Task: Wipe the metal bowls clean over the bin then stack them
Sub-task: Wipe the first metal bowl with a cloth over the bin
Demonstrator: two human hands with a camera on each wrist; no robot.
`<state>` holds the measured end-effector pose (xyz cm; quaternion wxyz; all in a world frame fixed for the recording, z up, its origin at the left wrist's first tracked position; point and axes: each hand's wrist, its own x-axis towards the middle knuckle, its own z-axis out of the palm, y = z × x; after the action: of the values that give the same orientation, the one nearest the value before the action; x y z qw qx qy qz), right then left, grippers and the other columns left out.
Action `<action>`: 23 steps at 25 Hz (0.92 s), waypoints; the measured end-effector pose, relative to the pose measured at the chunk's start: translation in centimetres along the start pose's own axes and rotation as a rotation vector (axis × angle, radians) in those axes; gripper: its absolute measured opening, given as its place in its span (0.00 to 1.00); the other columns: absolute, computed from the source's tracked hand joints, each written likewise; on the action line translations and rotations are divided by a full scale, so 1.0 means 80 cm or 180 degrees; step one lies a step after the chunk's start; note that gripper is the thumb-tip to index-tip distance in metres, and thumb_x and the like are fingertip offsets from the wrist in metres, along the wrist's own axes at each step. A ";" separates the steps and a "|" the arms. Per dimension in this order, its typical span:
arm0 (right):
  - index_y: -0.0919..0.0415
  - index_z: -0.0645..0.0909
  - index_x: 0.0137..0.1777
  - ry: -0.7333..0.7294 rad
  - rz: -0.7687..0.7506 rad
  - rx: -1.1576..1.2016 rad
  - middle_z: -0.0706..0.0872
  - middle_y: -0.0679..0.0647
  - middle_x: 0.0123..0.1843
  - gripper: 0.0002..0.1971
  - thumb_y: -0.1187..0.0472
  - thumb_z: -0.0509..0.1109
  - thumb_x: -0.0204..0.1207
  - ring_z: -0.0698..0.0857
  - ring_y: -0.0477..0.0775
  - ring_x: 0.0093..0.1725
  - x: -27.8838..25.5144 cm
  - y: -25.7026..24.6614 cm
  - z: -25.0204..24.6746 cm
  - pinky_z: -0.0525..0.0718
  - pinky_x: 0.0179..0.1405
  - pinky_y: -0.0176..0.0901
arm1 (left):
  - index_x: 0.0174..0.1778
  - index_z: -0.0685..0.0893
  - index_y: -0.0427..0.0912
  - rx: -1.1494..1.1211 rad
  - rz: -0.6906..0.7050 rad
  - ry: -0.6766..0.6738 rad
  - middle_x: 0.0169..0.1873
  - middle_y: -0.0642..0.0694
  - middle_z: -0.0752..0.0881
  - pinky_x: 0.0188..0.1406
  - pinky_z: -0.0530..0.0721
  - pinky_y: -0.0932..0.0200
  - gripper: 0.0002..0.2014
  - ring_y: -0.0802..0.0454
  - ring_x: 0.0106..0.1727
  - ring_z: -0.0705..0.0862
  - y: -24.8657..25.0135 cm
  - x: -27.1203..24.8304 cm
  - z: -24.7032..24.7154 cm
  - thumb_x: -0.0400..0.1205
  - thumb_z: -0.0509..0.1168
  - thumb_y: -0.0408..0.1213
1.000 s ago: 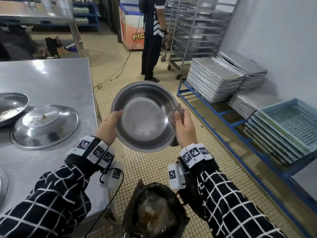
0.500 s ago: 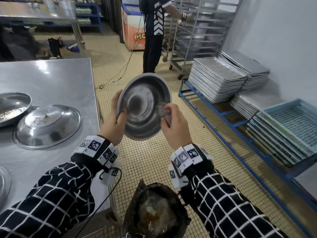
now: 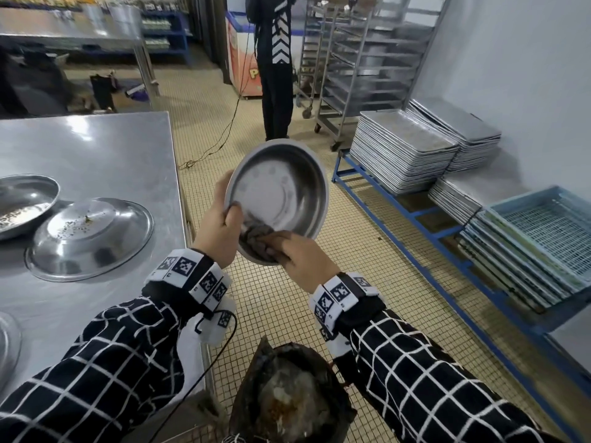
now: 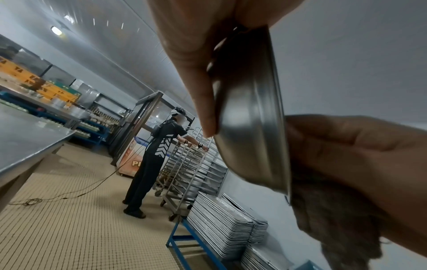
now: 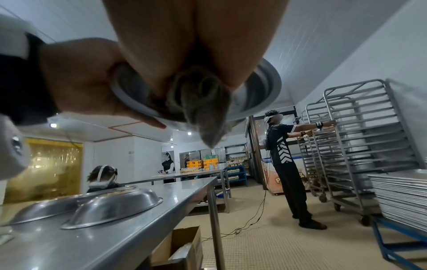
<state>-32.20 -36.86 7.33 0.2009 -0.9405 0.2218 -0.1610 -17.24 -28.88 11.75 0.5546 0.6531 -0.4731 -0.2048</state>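
Observation:
I hold a round metal bowl point(image 3: 281, 193) tilted toward me above the floor, beyond the lined bin point(image 3: 287, 398) at the bottom. My left hand point(image 3: 220, 225) grips its left rim, thumb inside and fingers on the outside point(image 4: 203, 87). My right hand point(image 3: 297, 254) grips a grey-brown cloth point(image 3: 256, 241) and presses it against the bowl's lower inner wall; the cloth point(image 5: 201, 106) hangs below the rim in the right wrist view. Two more metal bowls lie on the steel table point(image 3: 96, 148): one upside down point(image 3: 89, 238) with crumbs on its base, one upright point(image 3: 22, 203) holding scraps.
A further dish edge point(image 3: 8, 343) shows at the table's near left. Stacked metal trays point(image 3: 403, 148) and blue crates point(image 3: 543, 231) sit on a blue rack to the right. A person point(image 3: 275, 65) stands at a wheeled tray trolley point(image 3: 361, 59). A cable trails over the tiled floor.
The cloth hand moved from the bowl's right rim across the inside to its lower left wall, close to the left hand. The bowl tilted and turned slightly.

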 end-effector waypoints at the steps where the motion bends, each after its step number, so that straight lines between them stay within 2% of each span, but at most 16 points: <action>1: 0.59 0.73 0.74 -0.0059 -0.0033 0.0128 0.81 0.58 0.66 0.21 0.54 0.61 0.84 0.81 0.56 0.61 -0.005 -0.004 0.005 0.78 0.64 0.45 | 0.80 0.59 0.49 0.0022 -0.0036 0.0045 0.59 0.45 0.76 0.38 0.79 0.71 0.23 0.52 0.54 0.79 0.000 0.000 0.002 0.88 0.48 0.31; 3: 0.61 0.70 0.75 0.0078 -0.0118 0.0113 0.79 0.58 0.67 0.26 0.48 0.62 0.82 0.79 0.55 0.62 -0.018 -0.011 0.018 0.78 0.64 0.44 | 0.81 0.59 0.47 0.0058 -0.0126 0.0138 0.58 0.44 0.77 0.32 0.79 0.76 0.24 0.55 0.49 0.79 -0.002 0.000 0.008 0.87 0.48 0.31; 5: 0.66 0.75 0.68 0.0736 -0.0274 -0.0175 0.81 0.61 0.60 0.20 0.57 0.68 0.79 0.80 0.58 0.58 -0.031 -0.012 0.034 0.82 0.60 0.49 | 0.81 0.58 0.46 -0.0036 -0.0226 0.0169 0.57 0.44 0.77 0.31 0.80 0.76 0.24 0.61 0.46 0.78 -0.003 -0.002 0.012 0.87 0.48 0.31; 6: 0.68 0.77 0.64 0.1015 -0.0323 -0.0305 0.82 0.62 0.57 0.17 0.62 0.69 0.77 0.82 0.60 0.56 -0.035 -0.009 0.039 0.84 0.59 0.50 | 0.81 0.57 0.47 -0.0123 -0.0295 0.0141 0.56 0.45 0.77 0.33 0.82 0.74 0.25 0.60 0.47 0.78 -0.003 -0.003 0.012 0.87 0.48 0.31; 7: 0.68 0.78 0.62 0.1170 -0.0361 -0.0408 0.84 0.62 0.55 0.15 0.65 0.69 0.76 0.83 0.60 0.55 -0.036 -0.005 0.039 0.84 0.59 0.51 | 0.81 0.54 0.51 -0.0261 -0.0426 0.0093 0.56 0.45 0.77 0.38 0.86 0.67 0.26 0.55 0.49 0.80 -0.003 -0.004 0.011 0.87 0.49 0.32; 9: 0.66 0.77 0.62 0.1196 -0.0407 -0.0460 0.85 0.61 0.55 0.15 0.65 0.65 0.76 0.83 0.59 0.56 -0.038 0.002 0.031 0.83 0.62 0.52 | 0.82 0.46 0.61 -0.0584 -0.0917 -0.0038 0.55 0.45 0.77 0.50 0.88 0.44 0.31 0.44 0.50 0.83 0.000 -0.003 0.007 0.86 0.51 0.35; 10: 0.64 0.76 0.62 0.1195 -0.0391 -0.0393 0.84 0.60 0.55 0.14 0.64 0.63 0.77 0.83 0.58 0.56 -0.039 0.004 0.025 0.82 0.64 0.52 | 0.82 0.42 0.63 -0.0616 -0.1134 -0.0091 0.54 0.48 0.76 0.53 0.87 0.39 0.34 0.43 0.50 0.82 0.002 -0.004 0.007 0.86 0.52 0.35; 12: 0.60 0.74 0.61 0.1196 -0.0280 -0.0103 0.83 0.60 0.55 0.14 0.61 0.58 0.77 0.81 0.58 0.57 -0.041 0.007 0.013 0.79 0.64 0.50 | 0.83 0.39 0.58 -0.0422 -0.1328 -0.0169 0.59 0.57 0.70 0.63 0.80 0.41 0.35 0.47 0.53 0.77 0.001 -0.007 0.011 0.86 0.53 0.37; 13: 0.60 0.74 0.61 0.1208 -0.0154 0.0083 0.82 0.61 0.56 0.14 0.60 0.57 0.77 0.81 0.57 0.57 -0.042 0.009 0.008 0.79 0.63 0.47 | 0.83 0.43 0.54 -0.0312 -0.1276 -0.0235 0.64 0.53 0.70 0.67 0.75 0.47 0.31 0.49 0.57 0.73 0.000 -0.010 0.013 0.87 0.53 0.39; 14: 0.61 0.75 0.61 0.1237 0.0007 0.0237 0.82 0.61 0.56 0.15 0.58 0.56 0.77 0.81 0.54 0.55 -0.043 0.012 0.003 0.79 0.60 0.42 | 0.81 0.50 0.49 -0.0189 -0.1129 -0.0392 0.64 0.46 0.71 0.66 0.71 0.53 0.25 0.51 0.59 0.71 -0.002 -0.013 0.016 0.89 0.51 0.41; 15: 0.62 0.77 0.61 0.1279 0.0149 0.0323 0.82 0.59 0.55 0.15 0.58 0.57 0.79 0.80 0.52 0.54 -0.045 0.017 -0.002 0.77 0.57 0.39 | 0.75 0.58 0.46 -0.0052 -0.0944 -0.0573 0.61 0.42 0.75 0.63 0.71 0.58 0.19 0.51 0.57 0.73 -0.006 -0.017 0.018 0.89 0.50 0.43; 17: 0.62 0.79 0.62 0.1328 0.0298 0.0340 0.82 0.55 0.55 0.12 0.61 0.61 0.81 0.80 0.47 0.53 -0.048 0.030 -0.011 0.76 0.54 0.34 | 0.63 0.66 0.45 0.0196 -0.0695 -0.0776 0.50 0.48 0.79 0.58 0.78 0.62 0.09 0.53 0.49 0.79 -0.020 -0.018 0.018 0.89 0.50 0.43; 19: 0.60 0.79 0.63 0.1290 0.0333 0.0311 0.81 0.53 0.56 0.12 0.65 0.65 0.80 0.79 0.46 0.53 -0.052 0.038 -0.016 0.74 0.54 0.29 | 0.57 0.71 0.47 0.0491 -0.0562 -0.0810 0.47 0.51 0.79 0.59 0.78 0.53 0.06 0.54 0.48 0.79 -0.039 -0.015 0.014 0.88 0.53 0.42; 21: 0.61 0.79 0.63 0.1303 0.0409 0.0326 0.80 0.54 0.57 0.13 0.65 0.66 0.80 0.78 0.46 0.54 -0.053 0.042 -0.015 0.72 0.54 0.27 | 0.53 0.75 0.52 0.0906 -0.0496 -0.0700 0.51 0.47 0.78 0.64 0.75 0.45 0.05 0.48 0.57 0.77 -0.053 -0.014 0.014 0.87 0.55 0.45; 23: 0.61 0.79 0.62 0.1442 0.0493 0.0343 0.79 0.54 0.56 0.12 0.64 0.65 0.80 0.79 0.47 0.54 -0.054 0.045 -0.013 0.76 0.54 0.30 | 0.50 0.77 0.54 0.1144 -0.0510 -0.0508 0.58 0.46 0.69 0.71 0.66 0.42 0.06 0.47 0.66 0.66 -0.053 -0.015 0.017 0.86 0.56 0.48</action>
<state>-37.52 -38.05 5.68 0.2077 -0.8485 0.3237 -0.3635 -17.22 -28.82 7.10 0.3719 0.7588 -0.4911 -0.2117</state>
